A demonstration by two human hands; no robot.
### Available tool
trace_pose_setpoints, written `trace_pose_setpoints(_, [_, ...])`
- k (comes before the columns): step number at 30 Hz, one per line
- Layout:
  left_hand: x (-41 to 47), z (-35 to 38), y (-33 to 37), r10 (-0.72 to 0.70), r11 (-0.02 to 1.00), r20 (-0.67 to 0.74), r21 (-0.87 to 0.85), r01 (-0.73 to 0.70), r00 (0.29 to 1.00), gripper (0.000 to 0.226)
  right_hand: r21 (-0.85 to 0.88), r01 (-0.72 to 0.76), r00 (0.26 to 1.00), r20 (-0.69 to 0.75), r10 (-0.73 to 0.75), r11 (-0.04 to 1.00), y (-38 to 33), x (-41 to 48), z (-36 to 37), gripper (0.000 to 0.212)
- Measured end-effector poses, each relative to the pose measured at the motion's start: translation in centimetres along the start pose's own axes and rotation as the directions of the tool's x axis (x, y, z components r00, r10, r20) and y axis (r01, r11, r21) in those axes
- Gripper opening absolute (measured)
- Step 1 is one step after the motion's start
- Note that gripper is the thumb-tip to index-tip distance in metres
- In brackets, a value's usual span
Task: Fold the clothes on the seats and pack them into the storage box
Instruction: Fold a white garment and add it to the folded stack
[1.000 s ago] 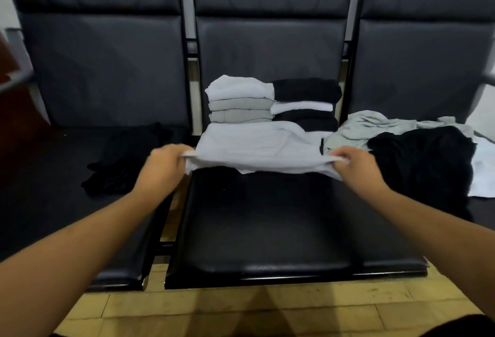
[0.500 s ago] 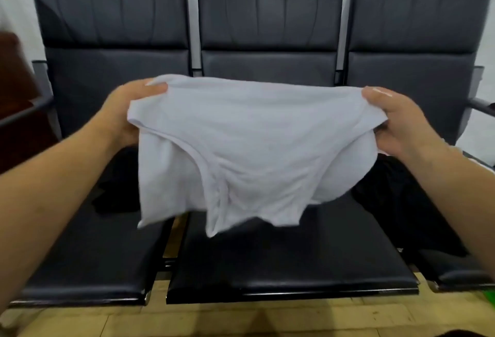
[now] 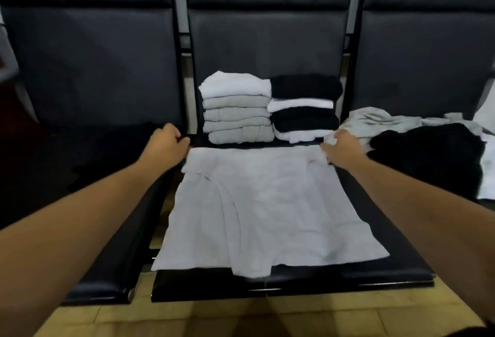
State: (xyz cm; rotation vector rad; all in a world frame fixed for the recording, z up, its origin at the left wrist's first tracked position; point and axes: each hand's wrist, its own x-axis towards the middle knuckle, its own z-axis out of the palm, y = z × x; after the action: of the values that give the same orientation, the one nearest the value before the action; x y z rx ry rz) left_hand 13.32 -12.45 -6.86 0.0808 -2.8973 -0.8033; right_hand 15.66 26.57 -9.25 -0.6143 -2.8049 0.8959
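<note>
Black padded seats (image 3: 93,69) stand in a row; a white shirt (image 3: 257,202) lies flat on the middle seat (image 3: 399,261). The right hand (image 3: 341,149) pinches its far corner; the left hand (image 3: 167,144) curls at the other, grip unclear. The cloth looks light and limp, best pinched at its edges.

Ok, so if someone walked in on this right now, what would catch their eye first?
Most likely the white shirt spread flat across the middle seat, with the left hand and right hand at its far corners. Behind it stand a grey-and-white stack and a black-and-white stack of folded clothes. An unfolded heap of grey and black clothes lies on the right seat.
</note>
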Motion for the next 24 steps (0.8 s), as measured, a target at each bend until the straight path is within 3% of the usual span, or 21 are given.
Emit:
trace_pose_setpoints(2, [-2.4,1.8,-0.6,0.194,0.978,0.110,0.056,-0.201,0.975,0.020,-0.192,0.084,0.996,0.036,-0.078,0.978,1.1,-1.6,1.7,0.050])
trace_pose_setpoints(5, [-7.3,2.2,-0.9,0.457,0.860,0.353,0.057,-0.507,0.816,0.026,-0.298,0.336,0.941,0.084,-0.327,0.893,1.6,-5.5,2.4,0.035])
trace_pose_setpoints(7, [-10.2,1.9,-0.4,0.515,0.808,0.489,-0.002,-0.590,0.704,0.042,-0.234,0.486,0.872,0.187,-0.452,0.842,1.5,-8.6,2.0,0.021])
trace_pose_setpoints(10, [-13.1,1.9,-0.1,0.483,0.747,0.644,0.052,-0.663,0.594,0.066,-0.175,0.672,0.686,0.511,-0.517,0.719,0.6,-13.1,0.6,0.034])
trace_pose_setpoints(12, [-14.5,2.3,-0.2,0.514,0.671,0.638,0.116,-0.732,0.573,0.076,-0.175,0.748,0.584,0.633,-0.509,0.641,0.7,-15.4,0.4,0.039])
trace_pose_setpoints(14, [-15.9,3.0,-0.1,0.568,0.635,0.606,0.107,-0.765,0.557,0.081,-0.208,0.783,0.543,0.688,-0.481,0.587,1.4,-16.7,0.6,0.040])
trace_pose_setpoints(18, [-17.3,4.4,0.5,0.617,0.608,0.581,0.075,-0.790,0.530,0.072,-0.187,0.765,0.557,0.672,-0.488,0.616,2.7,-17.4,0.6,0.044])
trace_pose_setpoints(20, [-17.4,4.5,0.7,0.657,0.619,0.520,0.039,-0.784,0.545,0.056,-0.185,0.756,0.568,0.662,-0.489,0.628,3.0,-17.4,0.4,0.045])
trace_pose_setpoints(24, [-16.9,3.1,0.3,0.724,0.589,0.406,0.056,-0.806,0.557,0.055,-0.190,0.755,0.568,0.667,-0.482,0.628,3.6,-17.4,-0.4,0.039])
